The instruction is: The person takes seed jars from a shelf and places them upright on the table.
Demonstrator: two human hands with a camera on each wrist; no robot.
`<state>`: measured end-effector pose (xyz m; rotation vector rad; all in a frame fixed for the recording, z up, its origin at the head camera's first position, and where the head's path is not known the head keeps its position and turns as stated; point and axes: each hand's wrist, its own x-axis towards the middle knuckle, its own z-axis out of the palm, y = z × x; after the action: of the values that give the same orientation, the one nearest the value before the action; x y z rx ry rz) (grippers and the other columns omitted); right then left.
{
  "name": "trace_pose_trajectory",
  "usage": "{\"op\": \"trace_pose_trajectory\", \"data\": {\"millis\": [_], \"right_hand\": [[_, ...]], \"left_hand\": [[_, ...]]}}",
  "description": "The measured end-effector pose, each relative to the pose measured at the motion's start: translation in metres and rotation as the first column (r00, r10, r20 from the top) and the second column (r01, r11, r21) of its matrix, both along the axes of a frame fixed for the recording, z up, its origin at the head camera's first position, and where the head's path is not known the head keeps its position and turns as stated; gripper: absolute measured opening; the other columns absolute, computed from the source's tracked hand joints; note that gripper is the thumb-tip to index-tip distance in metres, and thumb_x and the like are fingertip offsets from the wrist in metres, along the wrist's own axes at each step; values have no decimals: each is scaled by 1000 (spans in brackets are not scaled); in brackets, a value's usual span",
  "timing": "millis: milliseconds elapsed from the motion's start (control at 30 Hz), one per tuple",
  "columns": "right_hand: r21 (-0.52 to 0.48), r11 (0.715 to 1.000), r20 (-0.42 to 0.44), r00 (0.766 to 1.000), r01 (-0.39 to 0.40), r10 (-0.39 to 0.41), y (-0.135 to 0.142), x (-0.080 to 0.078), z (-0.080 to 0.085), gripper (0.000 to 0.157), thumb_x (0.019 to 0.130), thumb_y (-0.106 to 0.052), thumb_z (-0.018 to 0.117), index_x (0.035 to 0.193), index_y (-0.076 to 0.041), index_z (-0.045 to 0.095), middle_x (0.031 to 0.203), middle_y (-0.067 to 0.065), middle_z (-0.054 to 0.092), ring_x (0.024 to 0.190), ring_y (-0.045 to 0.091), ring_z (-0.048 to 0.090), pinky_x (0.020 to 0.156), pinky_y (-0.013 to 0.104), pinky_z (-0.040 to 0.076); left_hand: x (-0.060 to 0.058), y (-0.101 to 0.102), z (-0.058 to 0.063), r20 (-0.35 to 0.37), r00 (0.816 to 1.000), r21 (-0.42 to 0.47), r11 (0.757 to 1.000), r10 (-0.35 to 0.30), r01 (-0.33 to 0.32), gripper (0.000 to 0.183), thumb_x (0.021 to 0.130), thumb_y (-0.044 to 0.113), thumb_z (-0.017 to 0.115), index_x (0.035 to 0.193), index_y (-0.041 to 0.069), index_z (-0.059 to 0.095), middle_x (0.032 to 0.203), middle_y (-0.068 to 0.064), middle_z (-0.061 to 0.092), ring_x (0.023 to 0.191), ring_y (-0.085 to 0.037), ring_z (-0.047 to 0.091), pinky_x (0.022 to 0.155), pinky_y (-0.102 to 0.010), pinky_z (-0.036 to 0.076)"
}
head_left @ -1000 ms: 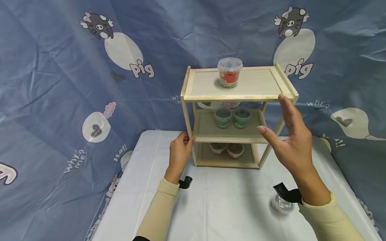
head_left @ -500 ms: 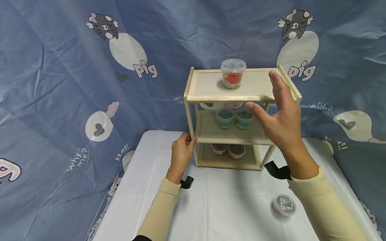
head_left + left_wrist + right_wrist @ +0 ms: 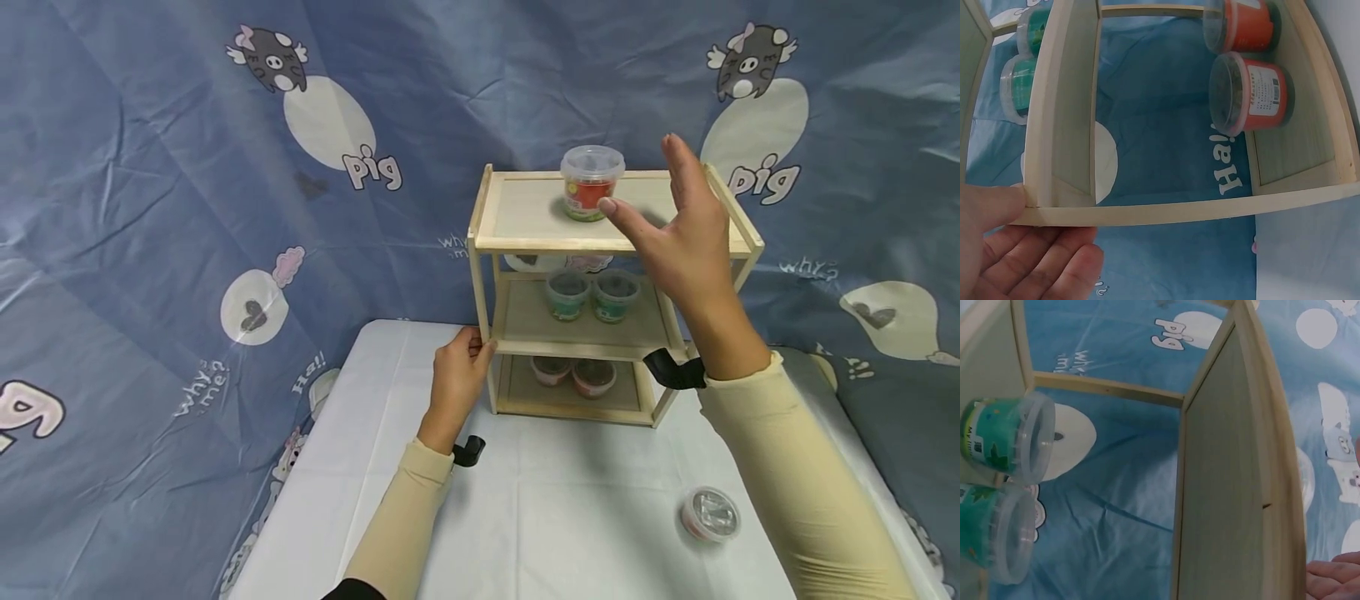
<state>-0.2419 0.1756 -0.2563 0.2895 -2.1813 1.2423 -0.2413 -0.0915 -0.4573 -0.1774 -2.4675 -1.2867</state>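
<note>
A small wooden three-tier shelf (image 3: 517,204) stands on the white table. My left hand (image 3: 457,379) grips its left front post at the middle tier; in the left wrist view the thumb and fingers of that hand (image 3: 1041,259) sit on either side of the post (image 3: 1160,214). On the top tier is a clear lidded tub with a red label (image 3: 585,193). My right hand (image 3: 690,237) is raised in front of the top tier, fingers straight and thumb spread, the thumb tip overlapping the tub's right side in the head view. It holds nothing.
Two tubs with green labels (image 3: 567,298) sit side by side on the middle tier. Two red-labelled tubs (image 3: 1265,90) are on the bottom tier. Another round tub (image 3: 710,514) lies at the table's front right. A blue pig-print cloth (image 3: 420,125) hangs behind.
My right hand has moved up and left, from the shelf's right front corner to beside the red-labelled tub. My left hand keeps its grip on the post.
</note>
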Motion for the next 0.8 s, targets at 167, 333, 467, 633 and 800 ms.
{"op": "trace_pose_trajectory", "data": {"millis": [167,333,467,633,800], "right_hand": [[40,999,76,997,15,-18,-3,-11,6,99,91,-37,85,166,-10,26,169,4,30,153,7,25,122,22,20],[93,996,168,986,2,-17,-5,-17,11,106,90,-49,82,168,-13,20,171,2,25,155,10,22,124,26,20],[134,991,230,973,-6,-26,-7,-23,15,113,87,-57,80,168,-13,15,172,4,22,156,16,21,125,33,19],[153,988,285,958,-18,-27,-10,-32,19,117,85,-62,79,169,-12,14,171,6,23,156,21,22,126,37,19],[165,986,276,961,-18,-29,-13,-38,20,110,87,-61,78,167,-9,24,167,11,34,153,25,31,124,40,25]], "left_hand": [[0,0,1,1,1000,-9,1000,4,-4,17,101,17,73,108,1,72,99,-12,77,92,-22,77,77,-35,63],[0,0,-1,18,1000,-18,1000,0,1,18,102,19,72,109,2,72,99,-11,77,92,-21,76,76,-33,62],[-1,1,-1,25,1000,-29,1000,-1,1,19,102,19,73,110,3,72,99,-11,77,92,-20,76,76,-33,62],[0,1,-1,17,1000,-30,1000,3,-3,18,102,19,73,109,3,73,98,-11,77,91,-20,76,75,-34,62],[0,-1,-1,8,1000,-30,1000,1,-1,18,102,19,73,109,2,73,99,-11,77,91,-20,76,76,-33,62]]}}
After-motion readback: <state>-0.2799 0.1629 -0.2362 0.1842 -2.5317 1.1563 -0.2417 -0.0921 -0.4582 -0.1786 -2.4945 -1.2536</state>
